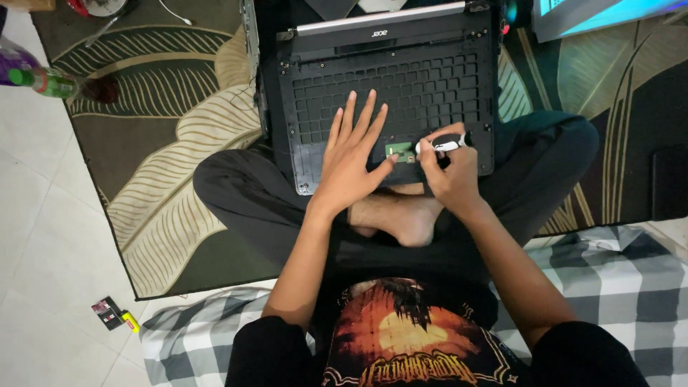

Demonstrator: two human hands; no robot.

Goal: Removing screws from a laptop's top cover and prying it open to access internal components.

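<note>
Rug: a dark green and cream leaf-patterned rug (179,143) covered the floor, with white tiles (36,236) at its left edge.
Cloth: a grey and white checked cloth (616,287) lay under the seated person's crossed legs.
Laptop shell: an opened black plastic laptop base with its empty keyboard grid facing up (401,93) rested against the person's shins, on the rug.
Left hand: the left hand (351,154) lay flat on the shell's lower part, fingers spread, grip released, its thumb tip touching the small board.
Right hand: the right hand (448,172) was clenched round a screwdriver with a black and white handle (448,143), held over the shell's lower right part.
Circuit board: a small green circuit board (403,150) sat on the shell between the two hands.
Bottle: a clear plastic bottle with a green cap and purple label (32,75) lay at the rug's upper left.
Packets: a small dark rectangular packet (107,312) lay on the tiles at lower left, with a small yellow object (130,322) just beside it.
</note>
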